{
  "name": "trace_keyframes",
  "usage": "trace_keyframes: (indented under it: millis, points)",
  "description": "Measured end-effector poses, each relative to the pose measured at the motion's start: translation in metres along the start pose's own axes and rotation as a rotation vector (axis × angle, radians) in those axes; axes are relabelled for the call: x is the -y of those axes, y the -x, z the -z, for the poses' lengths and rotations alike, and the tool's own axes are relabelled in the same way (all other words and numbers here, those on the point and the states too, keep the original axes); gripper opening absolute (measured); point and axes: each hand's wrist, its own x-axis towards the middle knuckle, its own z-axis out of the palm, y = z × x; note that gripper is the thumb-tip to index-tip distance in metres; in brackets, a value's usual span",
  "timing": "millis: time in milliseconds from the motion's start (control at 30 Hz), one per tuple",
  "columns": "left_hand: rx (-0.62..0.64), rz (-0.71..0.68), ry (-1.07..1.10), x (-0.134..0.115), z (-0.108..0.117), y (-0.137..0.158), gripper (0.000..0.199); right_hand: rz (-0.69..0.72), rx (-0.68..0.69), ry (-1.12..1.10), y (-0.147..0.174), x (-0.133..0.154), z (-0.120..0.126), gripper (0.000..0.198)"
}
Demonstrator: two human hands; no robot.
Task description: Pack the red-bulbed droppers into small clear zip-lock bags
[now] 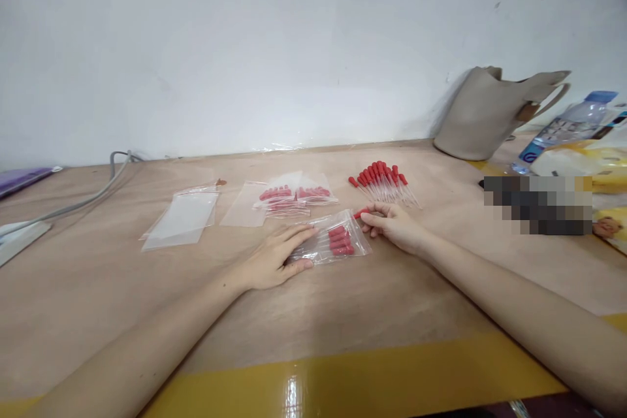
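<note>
A: Pressing flat, the left hand (274, 261) pins the clear bag (333, 243) of red-bulbed droppers near the middle of the worktop (392, 300), fingers spread, gripping nothing.

B: Right hand (392, 223)?

A: Fingers curled around one red-bulbed dropper (361, 213) at the bag's mouth.

B: Others?

A: Loose dropper pile (385, 183) behind it, filled bags (294, 199) and empty bags (183, 217) toward the back-left. Beige handbag (490, 111) and water bottle (568, 124) at the back-right corner.
</note>
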Motion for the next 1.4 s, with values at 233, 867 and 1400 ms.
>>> trace_keyframes:
  millis: [233, 867, 1400]
  points:
    - [0.002, -0.002, 0.013, -0.002, 0.002, 0.000, 0.052, 0.005, 0.190, 0.143, -0.004, 0.006, -0.002, 0.031]
    - [-0.005, 0.000, 0.014, 0.000, 0.001, 0.000, 0.051, 0.100, -0.084, 0.154, -0.008, -0.001, -0.028, 0.013]
    - [-0.005, -0.003, 0.023, 0.000, 0.000, 0.000, 0.050, -0.027, 0.048, 0.157, -0.004, 0.006, -0.020, 0.031]
